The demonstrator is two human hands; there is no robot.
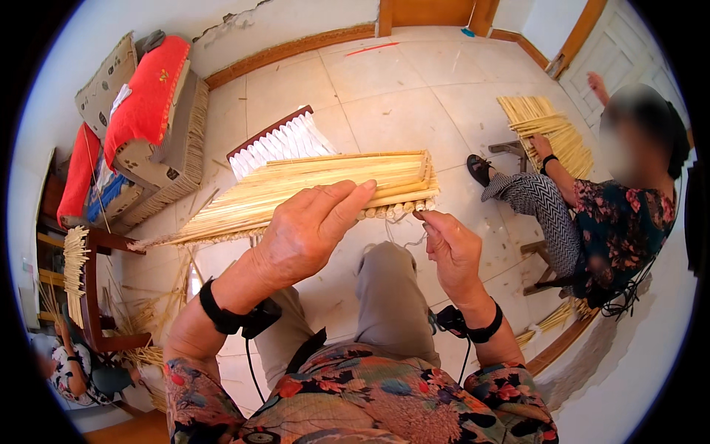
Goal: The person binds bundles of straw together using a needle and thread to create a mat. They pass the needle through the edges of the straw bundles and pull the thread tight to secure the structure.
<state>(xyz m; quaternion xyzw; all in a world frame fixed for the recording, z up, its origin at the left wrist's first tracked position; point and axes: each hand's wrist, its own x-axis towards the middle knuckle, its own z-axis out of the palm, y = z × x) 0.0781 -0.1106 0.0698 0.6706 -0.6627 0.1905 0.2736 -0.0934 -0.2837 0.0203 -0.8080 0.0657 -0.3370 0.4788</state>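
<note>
Frame centre: my left hand gripping straw mat, right hand seemingly pinching thread; lower edge looking mostly bound, right end seemingly awaiting finishing.

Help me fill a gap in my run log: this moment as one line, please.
left hand: atop straw panel | right hand: curled at panel's near edge | co-worker: seated at right, one hand on straw sheaf

Ridged straw mat (slightly shiny), glossy tiles
</note>
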